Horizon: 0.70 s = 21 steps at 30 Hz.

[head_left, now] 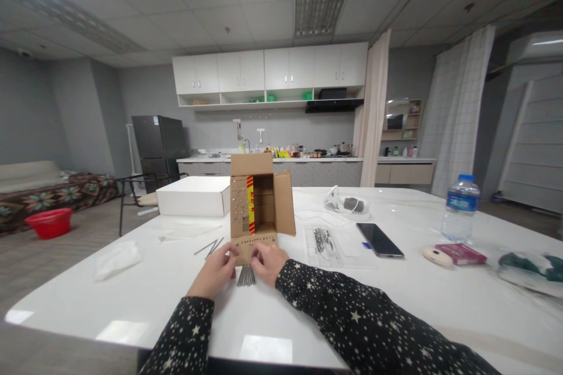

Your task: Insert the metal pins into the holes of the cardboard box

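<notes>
An opened cardboard box (240, 211) stands in front of me, with a red-and-yellow strip and many small metal dots on its left front. Its lower flap (246, 258) hangs toward me and carries a row of small holes or dots. My left hand (214, 271) has its fingers closed at the flap's left edge. Over the flap's right part, my right hand (269, 262) is curled with fingertips together; anything between them is hidden. A fan of thin metal rods (246, 276), perhaps nails or screws, lies below the flap. Several loose rods (212, 247) lie left of it.
To the right are a clear plastic case (336, 255) with small metal pieces (323, 240), a phone (380, 240), a water bottle (460, 208) and a pink box (461, 254). A white box (193, 195) and a crumpled white bag (116, 260) are on the left.
</notes>
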Available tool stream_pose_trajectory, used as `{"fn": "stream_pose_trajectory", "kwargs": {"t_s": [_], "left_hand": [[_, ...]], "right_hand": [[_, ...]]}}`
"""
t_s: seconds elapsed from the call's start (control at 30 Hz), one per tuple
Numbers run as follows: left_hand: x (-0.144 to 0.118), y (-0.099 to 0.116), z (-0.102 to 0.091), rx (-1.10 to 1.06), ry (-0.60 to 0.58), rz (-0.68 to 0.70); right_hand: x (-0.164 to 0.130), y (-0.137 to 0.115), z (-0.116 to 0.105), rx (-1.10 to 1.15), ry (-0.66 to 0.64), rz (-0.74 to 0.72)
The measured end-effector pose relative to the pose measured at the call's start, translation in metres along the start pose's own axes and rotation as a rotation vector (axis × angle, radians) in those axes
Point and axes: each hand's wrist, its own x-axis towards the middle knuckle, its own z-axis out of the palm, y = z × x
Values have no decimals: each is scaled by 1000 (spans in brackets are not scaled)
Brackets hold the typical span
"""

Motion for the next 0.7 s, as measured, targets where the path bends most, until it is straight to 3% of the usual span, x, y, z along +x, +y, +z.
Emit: {"fn": "stream_pose_trajectory", "kwargs": {"t_s": [0.3,0.53,0.7], "left_hand": [[1,-2,1,19,16,8],[2,-4,0,22,10,15],[1,-5,0,13,11,19]], "right_hand": [[-7,-2,-8,6,-65,-46],[-10,-2,-24,-10,-211,-263],[-9,0,-33,-10,-243,-422]]}}
